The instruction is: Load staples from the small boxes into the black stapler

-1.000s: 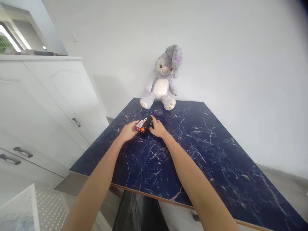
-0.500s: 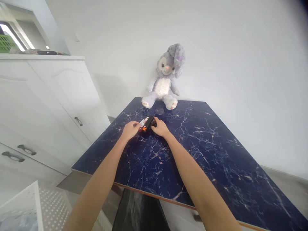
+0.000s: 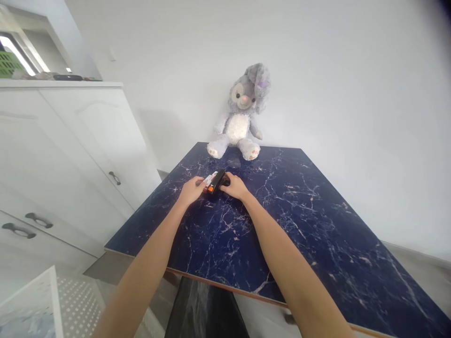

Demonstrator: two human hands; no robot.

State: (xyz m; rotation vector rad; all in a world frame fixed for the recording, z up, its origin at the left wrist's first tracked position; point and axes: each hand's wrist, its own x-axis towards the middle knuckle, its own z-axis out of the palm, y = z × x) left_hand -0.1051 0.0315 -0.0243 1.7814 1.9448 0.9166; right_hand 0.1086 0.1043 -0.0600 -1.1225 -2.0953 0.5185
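Two small things lie side by side on the dark blue table, between my hands. On the left is a small white and red box (image 3: 209, 179), and my left hand (image 3: 191, 191) closes on its left side with fingers and thumb. Against it on the right leans a black box-like thing (image 3: 218, 179) with an orange patch at its near end; its exact kind I cannot make out. My right hand (image 3: 236, 187) curls around the right side of the black thing, thumb at the near end. Fingers of both hands are partly hidden behind what they grip.
The blue marble-patterned table (image 3: 299, 225) stretches around my hands. At its far edge a grey plush rabbit (image 3: 237, 126) sits against the white wall. White cabinets (image 3: 88, 126) stand to the left. A white perforated basket (image 3: 75, 300) is at lower left, a black seat (image 3: 206, 310) below the near edge.
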